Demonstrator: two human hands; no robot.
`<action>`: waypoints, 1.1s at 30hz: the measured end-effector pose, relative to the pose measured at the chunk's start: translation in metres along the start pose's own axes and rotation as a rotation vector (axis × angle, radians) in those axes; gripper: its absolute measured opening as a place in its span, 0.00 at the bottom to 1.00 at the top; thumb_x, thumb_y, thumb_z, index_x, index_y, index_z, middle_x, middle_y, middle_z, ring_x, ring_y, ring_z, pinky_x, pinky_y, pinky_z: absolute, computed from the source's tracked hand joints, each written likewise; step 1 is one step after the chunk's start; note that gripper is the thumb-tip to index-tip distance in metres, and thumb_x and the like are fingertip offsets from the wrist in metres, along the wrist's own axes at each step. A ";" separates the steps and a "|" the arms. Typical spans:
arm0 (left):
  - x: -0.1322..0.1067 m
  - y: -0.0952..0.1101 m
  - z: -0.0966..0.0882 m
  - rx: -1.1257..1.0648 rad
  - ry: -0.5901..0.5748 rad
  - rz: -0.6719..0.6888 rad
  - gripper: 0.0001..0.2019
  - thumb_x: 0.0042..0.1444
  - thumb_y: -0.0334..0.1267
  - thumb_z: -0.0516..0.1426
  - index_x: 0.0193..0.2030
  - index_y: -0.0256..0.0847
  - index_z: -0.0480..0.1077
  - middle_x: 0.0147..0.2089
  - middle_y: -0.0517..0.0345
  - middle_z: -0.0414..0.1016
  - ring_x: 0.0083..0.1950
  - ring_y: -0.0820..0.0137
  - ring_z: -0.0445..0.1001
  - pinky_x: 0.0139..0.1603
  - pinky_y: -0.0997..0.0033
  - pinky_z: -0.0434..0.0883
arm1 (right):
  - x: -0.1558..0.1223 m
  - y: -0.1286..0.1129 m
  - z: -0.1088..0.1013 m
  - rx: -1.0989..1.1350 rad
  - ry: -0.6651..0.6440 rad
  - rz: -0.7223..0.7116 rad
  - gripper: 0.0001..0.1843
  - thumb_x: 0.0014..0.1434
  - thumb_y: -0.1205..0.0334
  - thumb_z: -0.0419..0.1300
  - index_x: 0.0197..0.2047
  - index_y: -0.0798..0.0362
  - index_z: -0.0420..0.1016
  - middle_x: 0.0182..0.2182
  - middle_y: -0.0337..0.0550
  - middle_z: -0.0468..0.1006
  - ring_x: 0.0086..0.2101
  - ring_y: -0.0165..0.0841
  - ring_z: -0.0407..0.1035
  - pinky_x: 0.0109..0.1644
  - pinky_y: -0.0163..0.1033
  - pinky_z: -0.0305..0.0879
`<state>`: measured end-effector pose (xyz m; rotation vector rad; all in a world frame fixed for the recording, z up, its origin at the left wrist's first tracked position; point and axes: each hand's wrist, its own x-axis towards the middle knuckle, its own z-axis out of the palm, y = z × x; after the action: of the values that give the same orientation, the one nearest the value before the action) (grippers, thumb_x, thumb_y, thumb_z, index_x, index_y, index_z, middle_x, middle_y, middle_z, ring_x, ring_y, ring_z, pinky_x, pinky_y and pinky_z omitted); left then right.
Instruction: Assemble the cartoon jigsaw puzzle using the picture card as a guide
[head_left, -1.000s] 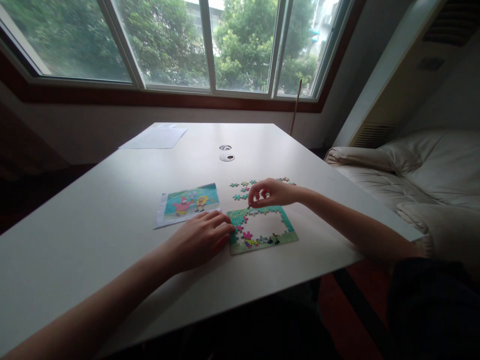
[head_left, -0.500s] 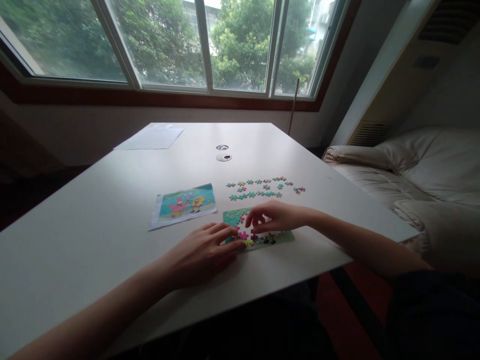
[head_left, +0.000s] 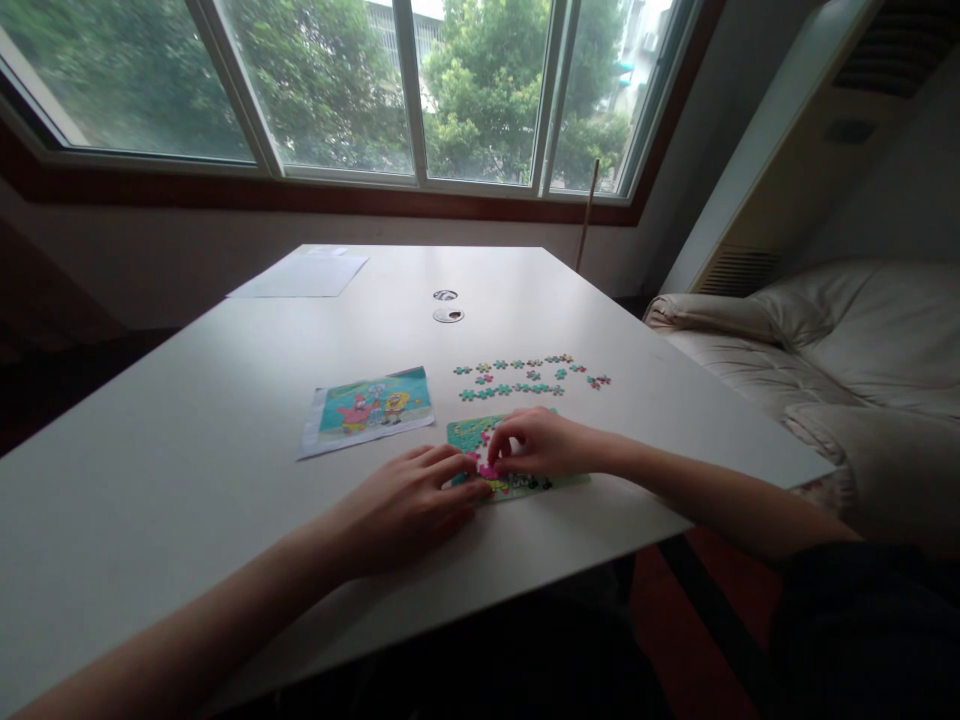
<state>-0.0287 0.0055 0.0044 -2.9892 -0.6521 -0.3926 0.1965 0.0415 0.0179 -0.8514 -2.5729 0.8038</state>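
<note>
A partly built jigsaw puzzle lies on the white table, near its front edge. My left hand rests flat beside the puzzle's left edge, fingers stretched out and touching it. Over the puzzle's middle my right hand has its fingers curled down and pinched together, pressing at a pink spot on the left side; what they hold is hidden. Several loose puzzle pieces lie in rows just beyond the puzzle.
A cartoon reference picture lies left of the puzzle. Farther back are a sheet of paper and two round cable holes. A cream sofa stands to the right, and windows run behind.
My right hand has come back from the loose pieces down onto the puzzle, then curled its fingers tighter at the left side. The left hand has stayed at the puzzle's edge.
</note>
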 end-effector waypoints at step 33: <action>-0.009 -0.036 -0.006 -0.047 0.012 -0.105 0.10 0.62 0.35 0.48 0.46 0.43 0.69 0.46 0.50 0.69 0.47 0.65 0.68 0.45 0.62 0.69 | -0.017 0.113 -0.085 -0.482 0.290 0.467 0.12 0.54 0.58 0.55 0.36 0.54 0.77 0.31 0.41 0.78 0.27 0.28 0.67 0.34 0.32 0.57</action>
<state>-0.0527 0.0342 0.0080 -3.0026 -0.8124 -0.4374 0.2986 0.1409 0.0155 -1.6178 -2.3568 0.1269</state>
